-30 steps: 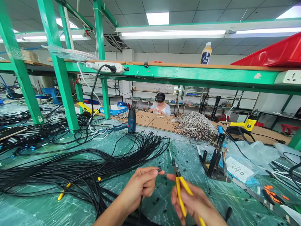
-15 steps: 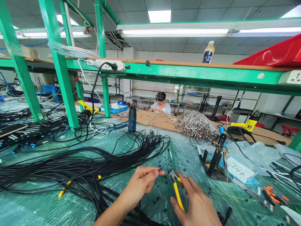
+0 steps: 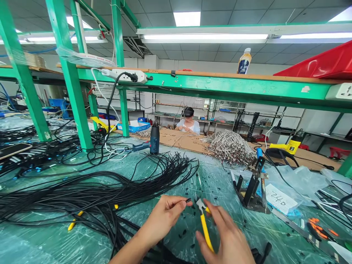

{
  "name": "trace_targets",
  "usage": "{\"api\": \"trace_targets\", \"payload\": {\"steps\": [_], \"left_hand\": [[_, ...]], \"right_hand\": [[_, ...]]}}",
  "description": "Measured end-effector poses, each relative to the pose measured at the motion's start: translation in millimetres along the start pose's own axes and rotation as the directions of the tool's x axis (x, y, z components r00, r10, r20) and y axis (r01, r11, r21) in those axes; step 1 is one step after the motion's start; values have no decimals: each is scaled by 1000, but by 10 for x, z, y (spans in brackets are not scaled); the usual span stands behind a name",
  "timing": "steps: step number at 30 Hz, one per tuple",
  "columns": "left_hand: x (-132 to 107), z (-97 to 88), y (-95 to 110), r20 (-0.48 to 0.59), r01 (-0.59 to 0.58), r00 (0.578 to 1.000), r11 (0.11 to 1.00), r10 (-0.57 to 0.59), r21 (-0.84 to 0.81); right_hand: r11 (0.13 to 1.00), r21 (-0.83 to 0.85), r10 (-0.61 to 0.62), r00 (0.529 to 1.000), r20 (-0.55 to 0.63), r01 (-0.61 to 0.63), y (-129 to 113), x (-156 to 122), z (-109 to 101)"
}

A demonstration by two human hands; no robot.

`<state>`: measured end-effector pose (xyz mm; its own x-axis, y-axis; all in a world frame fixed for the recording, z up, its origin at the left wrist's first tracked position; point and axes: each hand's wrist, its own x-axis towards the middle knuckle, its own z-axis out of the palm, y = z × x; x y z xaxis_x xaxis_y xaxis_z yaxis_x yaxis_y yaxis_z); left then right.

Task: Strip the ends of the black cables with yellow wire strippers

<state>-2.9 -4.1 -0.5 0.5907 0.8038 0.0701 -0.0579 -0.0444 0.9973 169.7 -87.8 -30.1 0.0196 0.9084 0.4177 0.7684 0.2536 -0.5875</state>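
My left hand pinches a thin black cable end between thumb and forefinger, its tip poking out to the right. My right hand is closed round yellow-handled side cutters, whose jaws point up and left, a little to the right of the cable tip and apart from it. Small black offcuts lie scattered on the green bench below. To the left stretches a large bundle of black cables, partly running under my left forearm.
A heat gun stands upright behind the cables. On the right are a metal soldering stand, a white card marked 240 and orange-handled pliers. A pile of pale wires lies beyond; a co-worker sits behind it. A green shelf beam crosses above.
The side cutters have shifted slightly left and down with my right hand. My left hand still holds the cable end in nearly the same place.
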Motion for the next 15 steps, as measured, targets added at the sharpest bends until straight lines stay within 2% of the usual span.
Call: {"api": "trace_targets", "payload": {"steps": [2,3,10,15], "left_hand": [[0,-3,-4,-4,2,1000,1000,-2,12],[-2,-3,-4,-6,4,1000,1000,-4,22],[-32,14,62,27,-4,1000,981,-1,191],[-36,32,77,42,-100,995,929,91,356]], "right_hand": [[969,-234,-88,996,-19,82,27,3,-14],[953,-283,-111,994,-5,105,34,6,-22],[849,-491,-218,976,9,194,-4,28,-77],[811,-556,-176,982,67,183,-6,37,-105]]}}
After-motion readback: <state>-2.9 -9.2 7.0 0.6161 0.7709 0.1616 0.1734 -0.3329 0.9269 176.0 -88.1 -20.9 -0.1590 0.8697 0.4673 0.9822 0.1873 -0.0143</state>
